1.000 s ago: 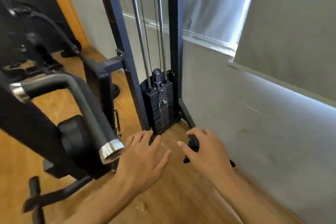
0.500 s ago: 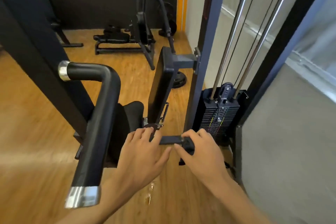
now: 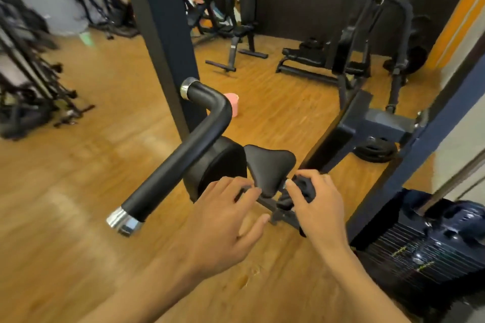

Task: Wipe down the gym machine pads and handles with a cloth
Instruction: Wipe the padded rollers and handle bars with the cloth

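1. Here, the right hand (image 3: 317, 202) curls its fingers round a bunched dark cloth (image 3: 304, 187), held just beside the narrow front end of the black saddle-shaped seat pad (image 3: 267, 165).
2. The left hand (image 3: 223, 220) holds nothing, its fingers spread and relaxed, the tips near the same end of the seat; I cannot tell whether they touch it.
3. Left of the seat are a round black roller pad (image 3: 223, 162) and a bent black padded handle with chrome end caps (image 3: 178, 165).
4. A black weight stack (image 3: 425, 249) sits at the right, and a pink cup (image 3: 233, 105) stands on the wooden floor (image 3: 78, 191) beyond the handle.
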Demonstrator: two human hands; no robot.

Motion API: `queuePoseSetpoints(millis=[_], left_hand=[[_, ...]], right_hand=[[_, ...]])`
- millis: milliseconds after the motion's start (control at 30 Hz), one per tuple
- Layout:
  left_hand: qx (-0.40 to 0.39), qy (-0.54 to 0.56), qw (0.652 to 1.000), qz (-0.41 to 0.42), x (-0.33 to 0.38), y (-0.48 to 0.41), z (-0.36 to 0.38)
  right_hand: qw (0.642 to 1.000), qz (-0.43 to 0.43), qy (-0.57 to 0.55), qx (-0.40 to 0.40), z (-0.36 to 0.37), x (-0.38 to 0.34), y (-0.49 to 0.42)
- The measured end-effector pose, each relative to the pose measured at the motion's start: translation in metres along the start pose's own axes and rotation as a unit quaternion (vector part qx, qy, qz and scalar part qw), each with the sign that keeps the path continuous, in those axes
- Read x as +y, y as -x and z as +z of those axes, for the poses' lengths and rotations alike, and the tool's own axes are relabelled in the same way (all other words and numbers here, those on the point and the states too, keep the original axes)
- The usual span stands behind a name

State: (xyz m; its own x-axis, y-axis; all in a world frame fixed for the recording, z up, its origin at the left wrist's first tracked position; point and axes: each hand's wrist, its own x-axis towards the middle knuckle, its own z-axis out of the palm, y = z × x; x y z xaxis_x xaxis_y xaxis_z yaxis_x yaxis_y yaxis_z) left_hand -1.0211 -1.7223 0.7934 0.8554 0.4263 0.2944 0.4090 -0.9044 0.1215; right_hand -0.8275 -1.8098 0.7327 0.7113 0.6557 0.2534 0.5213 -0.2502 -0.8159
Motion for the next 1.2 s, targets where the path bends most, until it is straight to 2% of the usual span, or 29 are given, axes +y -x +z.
queuePoseSetpoints(millis=[67,200,400,567,767,867,1000,1200], left_hand=[[0.010,-0.026,1.000,0.014,0.010,0.001,-0.014],[-0.008,-0.153,0.982,0.110,0.029,-0.008,-0.048],[-0.020,-0.255,0.960,0.110,0.010,-0.038,-0.100],[-0.078,-0.169,0.976,0.113,-0.029,-0.053,-0.109],[-0.111,-0.072,0.982,0.133,-0.051,-0.068,-0.120],[-0.105,0.009,0.987,0.123,-0.059,-0.076,-0.117],[-0.110,0.004,0.983,0.150,-0.061,-0.076,-0.112],[-0.100,-0.029,0.985,0.141,-0.052,-0.080,-0.110]], right_hand=[[0.998,-0.006,-0.050,-0.024,0.005,-0.001,-0.006],[0.983,0.016,-0.172,-0.058,0.022,-0.007,-0.012],[0.961,0.038,-0.266,-0.060,0.048,-0.032,-0.017],[0.933,0.108,-0.343,0.010,0.086,-0.057,-0.022],[0.942,0.098,-0.309,0.088,0.133,-0.078,-0.025],[0.941,0.093,-0.287,0.155,0.160,-0.082,-0.022],[0.933,0.037,-0.302,0.195,0.182,-0.068,-0.017],[0.933,-0.012,-0.317,0.170,0.175,-0.079,-0.027]])
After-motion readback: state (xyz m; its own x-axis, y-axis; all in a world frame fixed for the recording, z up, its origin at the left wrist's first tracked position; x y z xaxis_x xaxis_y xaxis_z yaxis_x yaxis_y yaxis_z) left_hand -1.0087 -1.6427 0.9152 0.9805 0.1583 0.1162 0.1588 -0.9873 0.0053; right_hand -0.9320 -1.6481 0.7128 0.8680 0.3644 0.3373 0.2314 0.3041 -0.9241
